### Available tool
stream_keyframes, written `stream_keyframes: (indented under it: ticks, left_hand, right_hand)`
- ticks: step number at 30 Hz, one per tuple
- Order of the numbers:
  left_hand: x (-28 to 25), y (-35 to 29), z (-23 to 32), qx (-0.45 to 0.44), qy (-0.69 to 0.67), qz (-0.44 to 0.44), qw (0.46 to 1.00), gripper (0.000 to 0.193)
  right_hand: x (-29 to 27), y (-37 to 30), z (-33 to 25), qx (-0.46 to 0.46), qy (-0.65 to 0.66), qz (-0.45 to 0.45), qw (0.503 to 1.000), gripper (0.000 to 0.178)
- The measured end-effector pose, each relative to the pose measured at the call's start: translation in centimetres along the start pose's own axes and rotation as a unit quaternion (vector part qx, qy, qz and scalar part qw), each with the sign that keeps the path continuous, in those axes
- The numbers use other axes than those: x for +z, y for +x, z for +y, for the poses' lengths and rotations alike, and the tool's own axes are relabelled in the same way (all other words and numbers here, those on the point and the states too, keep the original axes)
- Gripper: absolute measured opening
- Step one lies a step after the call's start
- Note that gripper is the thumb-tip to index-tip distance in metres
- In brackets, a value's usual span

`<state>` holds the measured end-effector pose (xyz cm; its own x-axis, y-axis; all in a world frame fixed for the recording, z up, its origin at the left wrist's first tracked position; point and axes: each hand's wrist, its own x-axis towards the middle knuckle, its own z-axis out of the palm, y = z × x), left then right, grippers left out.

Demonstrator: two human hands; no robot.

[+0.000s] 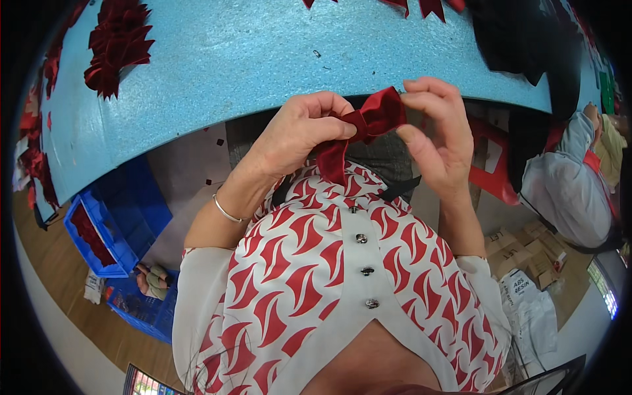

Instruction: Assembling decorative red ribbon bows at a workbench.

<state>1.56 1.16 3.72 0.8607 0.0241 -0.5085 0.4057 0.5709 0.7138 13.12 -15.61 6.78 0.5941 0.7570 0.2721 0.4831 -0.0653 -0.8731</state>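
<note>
A dark red velvet bow (pixel 383 115) is held up in front of the person's body; from above, it overlaps the near edge of the blue counter (pixel 250 59), around the middle of that edge. The left hand (pixel 299 128) pinches the bow at its central band, the thumb lying over the front, and a red velvet end hangs below it against the red-and-white patterned shirt (pixel 296 270). A silver bracelet (pixel 228 209) circles the left wrist. The right hand (pixel 438 135) is at the bow's right-hand loop, thumb and fingers spread apart; whether the fingertips touch the velvet, I cannot tell.

Toward the counter's far left corner lies a pile of dark red ribbon pieces (pixel 115 49). A tiny metal pin (pixel 316 53) lies between the far and near edges, and ribbon tails (pixel 432 8) show at the far edge. Black cloth (pixel 520 39) covers part of the counter's right end and drapes over the near edge there. Below the near edge, at the left, a blue crate (pixel 125 247) holds more dark red pieces. At the right are a red stool (pixel 487 158) and another person's pale sleeve (pixel 569 187).
</note>
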Motion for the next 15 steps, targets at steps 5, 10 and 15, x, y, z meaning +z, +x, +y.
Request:
stream_keyframes:
  ticks: [5,10,15]
  left_hand:
    - [0.3,-0.6,1.3,-0.008,0.105,-0.014,0.994,0.016]
    - [0.0,-0.7,1.4,-0.013,0.125,-0.033,0.992,0.015]
    - [-0.2,-0.4,0.4,0.035,0.121,-0.045,0.991,0.014]
  right_hand:
    - [-0.7,1.9,-0.2,-0.084,-0.096,-0.143,0.981,0.019]
    - [-0.3,1.9,0.1,-0.070,-0.112,-0.192,0.972,0.014]
    - [0.0,1.9,0.1,-0.046,-0.069,-0.203,0.976,0.012]
